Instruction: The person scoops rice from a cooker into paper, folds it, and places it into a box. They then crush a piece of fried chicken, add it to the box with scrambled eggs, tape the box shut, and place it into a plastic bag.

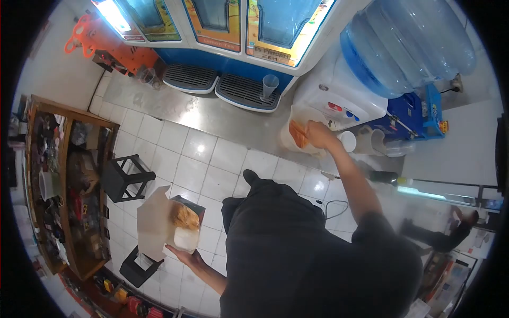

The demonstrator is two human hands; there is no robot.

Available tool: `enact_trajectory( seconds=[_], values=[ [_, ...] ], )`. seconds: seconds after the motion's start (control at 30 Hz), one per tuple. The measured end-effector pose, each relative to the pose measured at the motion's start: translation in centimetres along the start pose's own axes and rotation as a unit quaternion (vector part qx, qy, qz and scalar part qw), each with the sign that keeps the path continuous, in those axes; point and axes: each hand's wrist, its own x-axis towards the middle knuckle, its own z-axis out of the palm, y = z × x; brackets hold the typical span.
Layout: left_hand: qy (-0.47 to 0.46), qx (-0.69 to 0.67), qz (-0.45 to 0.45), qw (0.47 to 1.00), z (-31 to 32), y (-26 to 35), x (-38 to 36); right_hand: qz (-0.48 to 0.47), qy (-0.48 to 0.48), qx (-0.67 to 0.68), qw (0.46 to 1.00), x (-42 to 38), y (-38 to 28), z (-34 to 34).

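1. Two hands work well apart. The left hand [184, 256] has its fingers closed on the near edge of an open takeaway box [160, 229], held over the floor [193, 167], off the surface [185, 112], apparently from below so the food stays in.
2. The right hand [320, 135] dips its fingers into a pale container [287, 140] among orange sachets [298, 134]; whether they pinch one, I cannot tell. Standing at the surface's near edge, the container is probably easy to reach into.
3. In the box, golden fried food [185, 216] sits beside a white lump [186, 239], probably rice.
4. The water dispenser [330, 94] hems the container in behind; a white cup [347, 141] and a jug [370, 142] crowd the side towards the surface's right end.
5. Farther left, a clear cup [270, 85] stands on a drip tray [246, 94]. A black stool [127, 178] could hinder steps leftward.
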Motion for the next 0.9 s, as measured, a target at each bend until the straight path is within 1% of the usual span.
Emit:
enact_trajectory(
  seconds=[0.03,0.07,0.13,0.17,0.23,0.27,0.33,0.37,0.43,0.47,0.53,0.57,0.63,0.77,0.83,0.87,0.9],
  values=[
    [0.007,0.007,-0.007,1.0,-0.2,0.1,0.4,-0.022,0.0,-0.011,1.0,-0.5,0.3,0.4],
    [0.013,0.012,-0.013,1.0,-0.3,0.1,0.9,-0.022,0.001,-0.013,1.0,-1.1,-0.3,0.2],
    [0.009,0.012,-0.018,1.0,-0.9,0.2,2.0,-0.022,0.054,-0.025,0.998,-2.2,-1.7,-0.7],
    [0.004,0.016,-0.022,1.0,-0.9,0.2,2.2,-0.02,0.055,-0.028,0.998,-2.2,-1.6,-1.0],
    [-0.006,0.009,-0.023,1.0,-0.9,0.5,2.3,-0.093,-0.017,-0.045,0.995,-2.3,-1.2,-1.5],
    [-0.014,-0.003,-0.02,1.0,-0.6,0.6,2.4,-0.093,-0.015,-0.047,0.994,-2.6,-1.6,-1.6],
    [-0.029,-0.002,-0.014,0.999,-0.6,0.9,2.4,-0.028,-0.015,0.045,0.998,-3.7,-2.6,-1.6],
    [-0.04,-0.002,-0.008,0.999,-0.6,0.9,2.4,-0.027,-0.013,0.044,0.999,-3.6,-2.4,-1.4],
    [-0.042,-0.001,-0.009,0.999,-0.9,1.0,2.7,-0.014,0.097,0.019,0.995,-2.9,-1.4,-0.9],
    [-0.045,0.003,-0.009,0.999,-1.1,1.1,2.6,-0.014,0.096,0.019,0.995,-2.9,-1.2,-0.8],
    [-0.038,0.007,-0.01,0.999,-1.0,1.5,2.4,-0.045,0.123,0.039,0.991,-2.6,-0.9,-1.0],
    [-0.03,0.01,-0.01,0.999,-0.9,1.6,2.2,-0.047,0.124,0.039,0.99,-2.3,-0.6,-0.9],
    [-0.03,0.002,-0.012,0.999,-1.3,1.8,2.1,-0.046,0.049,0.091,0.994,-2.1,-0.1,-0.8],
    [-0.015,0.002,-0.01,1.0,-2.3,1.5,2.1,-0.041,0.063,0.096,0.993,-2.0,-0.2,-1.7],
    [-0.01,0.0,-0.011,1.0,-2.4,1.6,1.6,-0.029,0.143,0.088,0.985,-1.8,0.0,-1.7],
    [-0.004,0.0,-0.012,1.0,-2.4,1.7,1.4,-0.031,0.144,0.088,0.985,-1.9,-0.5,-2.1],
    [-0.004,-0.001,-0.01,1.0,-2.7,1.6,1.6,-0.022,0.086,0.118,0.989,-2.2,-0.9,-2.6]
  ],
)
